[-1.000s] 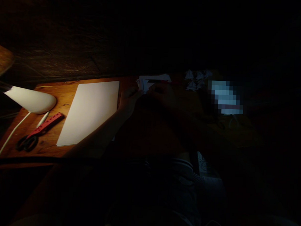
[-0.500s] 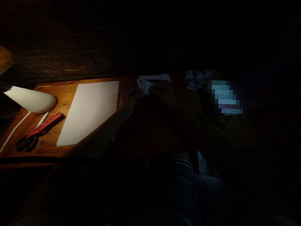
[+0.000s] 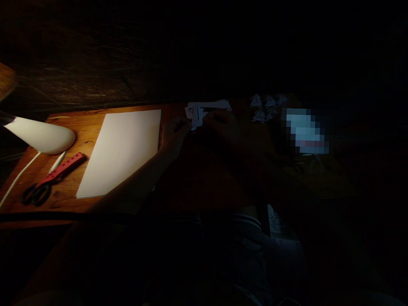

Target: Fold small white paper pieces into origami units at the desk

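Observation:
A small piece of folded white paper (image 3: 197,116) is between my two hands, above the far part of the wooden table (image 3: 63,197). My left hand (image 3: 174,132) pinches its left side near the lower edge. On the other side my right hand (image 3: 223,124) has its fingertips closed at the paper's right edge. Both hands are in deep shadow, so the finger detail is faint. Behind the folded paper lie more white paper pieces (image 3: 214,104), partly hidden by it and by my right hand.
A stack of white sheets (image 3: 124,145) lies left of my hands. Scissors (image 3: 54,177) with a red part and a white lamp (image 3: 42,134) with its cable are farther left. Several folded paper shapes (image 3: 259,115) sit at the back right, beside a bright blurred-out screen (image 3: 305,129).
The folded paper has shifted slightly and its lower part looks differently angled between my fingers. My right hand has moved a little. Everything else stays where it was.

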`<state>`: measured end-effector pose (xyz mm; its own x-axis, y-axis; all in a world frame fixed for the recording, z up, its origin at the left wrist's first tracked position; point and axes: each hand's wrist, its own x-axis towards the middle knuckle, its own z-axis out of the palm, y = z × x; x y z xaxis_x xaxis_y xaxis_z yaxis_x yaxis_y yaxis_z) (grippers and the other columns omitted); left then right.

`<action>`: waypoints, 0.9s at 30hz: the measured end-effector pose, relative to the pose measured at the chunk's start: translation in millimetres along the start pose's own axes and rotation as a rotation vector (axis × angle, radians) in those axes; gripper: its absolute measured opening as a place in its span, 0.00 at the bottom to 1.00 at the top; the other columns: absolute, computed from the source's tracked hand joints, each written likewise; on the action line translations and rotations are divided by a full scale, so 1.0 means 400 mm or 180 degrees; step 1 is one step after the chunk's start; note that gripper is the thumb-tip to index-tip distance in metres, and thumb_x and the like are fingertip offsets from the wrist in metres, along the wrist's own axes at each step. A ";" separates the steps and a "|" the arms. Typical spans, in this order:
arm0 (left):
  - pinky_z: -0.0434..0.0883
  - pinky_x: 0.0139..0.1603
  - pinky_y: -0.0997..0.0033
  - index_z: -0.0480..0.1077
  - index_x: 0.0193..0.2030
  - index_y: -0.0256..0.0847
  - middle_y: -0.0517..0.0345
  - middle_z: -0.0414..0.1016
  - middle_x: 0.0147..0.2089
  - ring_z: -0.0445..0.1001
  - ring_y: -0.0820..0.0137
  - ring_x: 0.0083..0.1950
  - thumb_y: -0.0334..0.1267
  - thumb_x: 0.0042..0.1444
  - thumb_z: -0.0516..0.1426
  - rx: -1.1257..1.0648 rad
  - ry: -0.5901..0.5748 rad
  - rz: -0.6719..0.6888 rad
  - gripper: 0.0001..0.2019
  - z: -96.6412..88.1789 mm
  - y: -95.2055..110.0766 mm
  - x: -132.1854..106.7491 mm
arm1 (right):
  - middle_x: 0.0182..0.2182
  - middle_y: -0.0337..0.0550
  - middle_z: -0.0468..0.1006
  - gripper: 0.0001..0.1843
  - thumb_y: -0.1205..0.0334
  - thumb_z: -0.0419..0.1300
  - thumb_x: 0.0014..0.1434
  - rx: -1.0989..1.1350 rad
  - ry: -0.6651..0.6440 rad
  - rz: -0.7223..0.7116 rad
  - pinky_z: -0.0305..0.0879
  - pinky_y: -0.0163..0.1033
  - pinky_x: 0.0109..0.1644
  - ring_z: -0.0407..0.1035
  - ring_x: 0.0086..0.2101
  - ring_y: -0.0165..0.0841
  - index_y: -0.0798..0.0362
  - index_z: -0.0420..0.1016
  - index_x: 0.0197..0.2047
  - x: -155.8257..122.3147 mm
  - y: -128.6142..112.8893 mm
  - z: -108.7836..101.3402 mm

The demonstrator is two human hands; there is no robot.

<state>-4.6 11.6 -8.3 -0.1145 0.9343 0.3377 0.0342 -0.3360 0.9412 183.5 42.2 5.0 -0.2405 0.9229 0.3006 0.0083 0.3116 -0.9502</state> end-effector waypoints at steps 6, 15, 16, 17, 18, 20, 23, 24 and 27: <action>0.72 0.35 0.72 0.73 0.28 0.43 0.61 0.74 0.30 0.73 0.71 0.33 0.43 0.55 0.70 0.0241 -0.0041 0.0189 0.13 -0.013 -0.004 0.010 | 0.28 0.36 0.71 0.14 0.57 0.66 0.62 -0.0034 -0.0090 0.0122 0.63 0.36 0.38 0.64 0.34 0.31 0.51 0.70 0.27 0.002 0.001 0.000; 0.79 0.39 0.63 0.72 0.29 0.43 0.56 0.74 0.31 0.78 0.65 0.36 0.55 0.63 0.66 -0.0304 -0.0369 0.0001 0.20 -0.008 -0.012 0.004 | 0.32 0.38 0.74 0.17 0.51 0.62 0.71 -0.0023 -0.0135 0.0394 0.67 0.37 0.42 0.68 0.36 0.33 0.50 0.70 0.33 -0.002 -0.016 -0.001; 0.79 0.39 0.63 0.71 0.29 0.43 0.56 0.74 0.31 0.78 0.65 0.36 0.56 0.64 0.65 -0.0342 -0.0399 -0.0021 0.21 -0.009 -0.012 0.004 | 0.32 0.38 0.74 0.17 0.49 0.62 0.71 0.0012 -0.0173 0.0425 0.67 0.37 0.43 0.68 0.36 0.33 0.50 0.70 0.34 -0.001 -0.014 -0.003; 0.79 0.39 0.63 0.71 0.29 0.43 0.56 0.73 0.31 0.78 0.65 0.36 0.56 0.64 0.65 -0.0388 -0.0415 -0.0046 0.21 -0.011 -0.012 0.005 | 0.32 0.38 0.74 0.17 0.48 0.63 0.71 0.0079 -0.0205 0.0467 0.67 0.37 0.42 0.68 0.36 0.33 0.50 0.70 0.34 0.000 -0.013 -0.004; 0.78 0.39 0.64 0.71 0.30 0.43 0.56 0.73 0.31 0.78 0.65 0.36 0.57 0.65 0.64 -0.0440 -0.0416 -0.0073 0.21 -0.014 -0.013 0.007 | 0.32 0.38 0.74 0.18 0.47 0.63 0.71 0.0174 -0.0227 0.0515 0.67 0.37 0.42 0.68 0.35 0.33 0.50 0.70 0.34 0.001 -0.012 -0.005; 0.78 0.38 0.65 0.72 0.32 0.44 0.56 0.75 0.32 0.78 0.66 0.35 0.56 0.65 0.63 -0.0546 -0.0378 -0.0131 0.19 -0.018 -0.014 0.011 | 0.31 0.38 0.73 0.19 0.45 0.62 0.71 0.0393 -0.0269 0.0604 0.66 0.36 0.39 0.67 0.33 0.32 0.49 0.69 0.34 0.001 -0.013 -0.005; 0.78 0.36 0.67 0.73 0.39 0.45 0.58 0.77 0.34 0.79 0.68 0.34 0.53 0.65 0.64 -0.0613 -0.0286 -0.0179 0.14 -0.021 -0.015 0.015 | 0.29 0.36 0.71 0.18 0.49 0.63 0.69 0.0627 -0.0387 0.0701 0.63 0.35 0.35 0.65 0.30 0.30 0.49 0.68 0.31 -0.001 -0.022 -0.006; 0.78 0.36 0.68 0.73 0.41 0.45 0.59 0.77 0.35 0.79 0.68 0.34 0.51 0.65 0.64 -0.0602 -0.0272 -0.0172 0.12 -0.020 -0.014 0.015 | 0.28 0.36 0.70 0.17 0.51 0.64 0.68 0.0678 -0.0428 0.0734 0.63 0.34 0.35 0.64 0.30 0.30 0.50 0.68 0.30 -0.002 -0.027 -0.007; 0.79 0.39 0.68 0.74 0.49 0.47 0.60 0.78 0.38 0.80 0.69 0.36 0.45 0.63 0.65 -0.0494 -0.0382 -0.0113 0.11 -0.017 -0.010 0.013 | 0.27 0.35 0.68 0.16 0.54 0.65 0.66 0.0782 -0.0475 0.0814 0.62 0.34 0.35 0.63 0.29 0.29 0.50 0.67 0.29 -0.004 -0.043 -0.010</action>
<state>-12.1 17.0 -10.6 0.0065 0.9502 0.3114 -0.1222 -0.3083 0.9434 187.7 36.2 21.1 -0.3995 0.9152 0.0531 -0.1423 -0.0046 -0.9898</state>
